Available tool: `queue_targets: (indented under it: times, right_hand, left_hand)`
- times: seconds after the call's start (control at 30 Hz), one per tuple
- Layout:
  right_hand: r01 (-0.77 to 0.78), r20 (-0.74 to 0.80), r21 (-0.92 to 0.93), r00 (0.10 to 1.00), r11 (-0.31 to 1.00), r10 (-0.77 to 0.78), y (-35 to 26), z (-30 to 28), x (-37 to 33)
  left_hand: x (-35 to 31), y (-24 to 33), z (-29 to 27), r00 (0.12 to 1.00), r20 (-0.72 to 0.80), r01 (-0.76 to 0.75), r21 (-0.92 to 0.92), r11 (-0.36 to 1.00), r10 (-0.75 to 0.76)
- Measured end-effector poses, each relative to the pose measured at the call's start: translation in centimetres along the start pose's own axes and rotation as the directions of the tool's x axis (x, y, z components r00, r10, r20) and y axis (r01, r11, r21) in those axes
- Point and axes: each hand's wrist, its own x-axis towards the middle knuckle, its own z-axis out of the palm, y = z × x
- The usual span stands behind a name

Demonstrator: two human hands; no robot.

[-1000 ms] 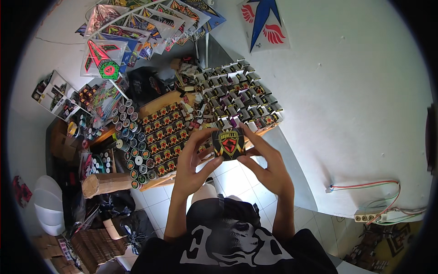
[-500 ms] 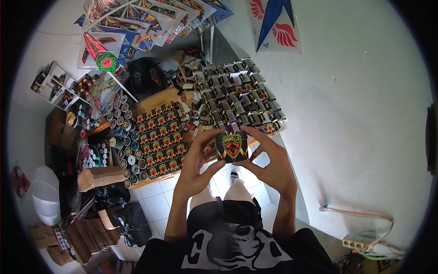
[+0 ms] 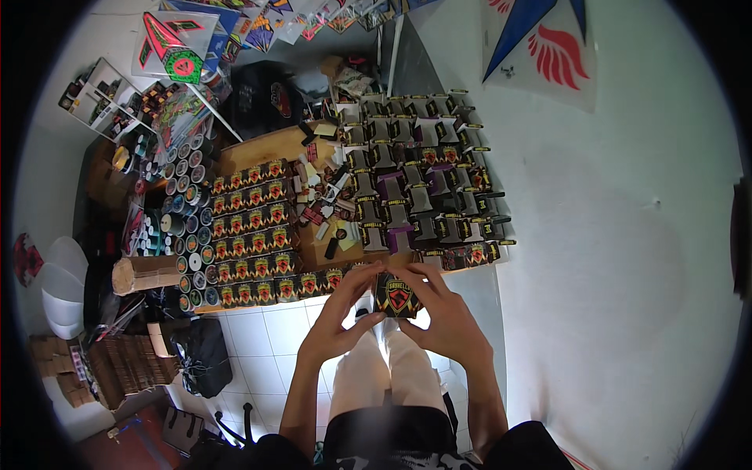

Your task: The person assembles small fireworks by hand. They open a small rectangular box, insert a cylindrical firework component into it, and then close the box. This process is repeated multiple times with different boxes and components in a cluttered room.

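A small black carton [image 3: 397,298] with a red and yellow shield emblem is held in front of me, just beyond the table's near edge. My left hand [image 3: 338,319] grips its left side, thumb low and fingers along the top edge. From the other side my right hand [image 3: 448,315] closes on it, its fingers bent over the top edge and its thumb near the lower right corner. What the carton contains is hidden. Closed cartons [image 3: 252,241] of the same kind stand in neat rows on the left of the table. Open cartons [image 3: 423,200] with raised flaps fill the right.
Loose small packets and scraps [image 3: 323,196] lie on the wooden table [image 3: 262,150] between the two groups. Stacked round tubs [image 3: 196,235] line its left end. A black bag [image 3: 262,98] sits at the back. A white wall [image 3: 595,258] bounds the right side.
Both hands and the carton sit lower in the picture, and the view has shifted to show more table. The right fingers have moved inward over the carton's top edge.
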Motion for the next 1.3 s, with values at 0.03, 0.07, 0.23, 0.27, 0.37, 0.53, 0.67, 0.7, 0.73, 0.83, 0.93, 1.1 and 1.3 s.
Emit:
queue_targets:
  times: [0.03, 0.07, 0.23, 0.27, 0.37, 0.53, 0.67, 0.7, 0.73, 0.83, 0.93, 1.1, 1.3]
  right_hand:
    - [-0.030, 0.022, -0.003, 0.999, 1.000, 0.030, 1.2, 0.6, 0.4]
    - [-0.025, 0.021, -0.023, 0.999, 0.999, 0.025, 2.3, 1.1, 1.0]
    - [-0.002, 0.032, -0.125, 0.999, 0.992, 0.006, 7.6, 4.5, 3.4]
    - [-0.007, 0.030, -0.147, 0.999, 0.989, 0.012, 8.3, 5.1, 3.8]
    - [-0.056, 0.019, -0.187, 0.998, 0.981, 0.061, 10.0, 6.7, 4.8]
    - [-0.205, -0.023, -0.184, 0.979, 0.961, 0.205, 12.1, 9.3, 5.3]
    - [-0.221, -0.058, -0.209, 0.975, 0.953, 0.213, 13.4, 11.2, 5.3]
    - [-0.217, -0.070, -0.220, 0.976, 0.951, 0.206, 13.7, 11.6, 5.2]
    - [-0.212, -0.081, -0.230, 0.977, 0.950, 0.199, 13.9, 12.0, 5.2]
    - [-0.174, -0.054, -0.293, 0.985, 0.940, 0.165, 14.4, 12.6, 5.2]
    - [-0.138, -0.067, -0.305, 0.990, 0.942, 0.123, 15.2, 13.1, 5.2]
    - [-0.134, -0.090, -0.306, 0.990, 0.943, 0.111, 15.8, 14.0, 5.1]
    - [-0.151, -0.088, -0.280, 0.987, 0.948, 0.131, 16.2, 14.1, 4.6]
  left_hand:
    - [0.3, -1.2, -0.3, 1.000, 0.004, 0.013, 0.110, 0.994, -0.014]
    - [0.7, -1.9, -0.8, 1.000, 0.006, 0.021, 0.220, 0.975, -0.023]
    - [1.3, -6.4, -2.1, 0.997, -0.073, 0.055, 0.468, 0.882, -0.024]
    - [1.3, -7.2, -2.3, 0.995, -0.098, 0.059, 0.482, 0.874, -0.013]
    - [1.6, -9.0, -3.2, 0.989, -0.150, 0.072, 0.561, 0.825, 0.016]
    - [2.0, -11.9, -3.9, 0.987, -0.163, 0.122, 0.752, 0.647, 0.003]
    - [2.4, -13.6, -4.0, 0.992, -0.124, 0.124, 0.834, 0.537, -0.037]
    - [2.4, -14.1, -4.0, 0.992, -0.121, 0.121, 0.846, 0.519, -0.034]
    - [2.4, -14.7, -4.1, 0.993, -0.118, 0.117, 0.858, 0.500, -0.030]
    - [2.1, -16.0, -4.3, 0.992, -0.123, 0.116, 0.868, 0.482, -0.018]
    - [2.0, -15.9, -4.3, 0.992, -0.127, 0.114, 0.867, 0.485, -0.005]
    - [1.9, -15.7, -3.9, 0.990, -0.140, 0.126, 0.874, 0.470, -0.004]
    - [2.2, -15.7, -4.0, 0.990, -0.141, 0.124, 0.872, 0.473, 0.000]
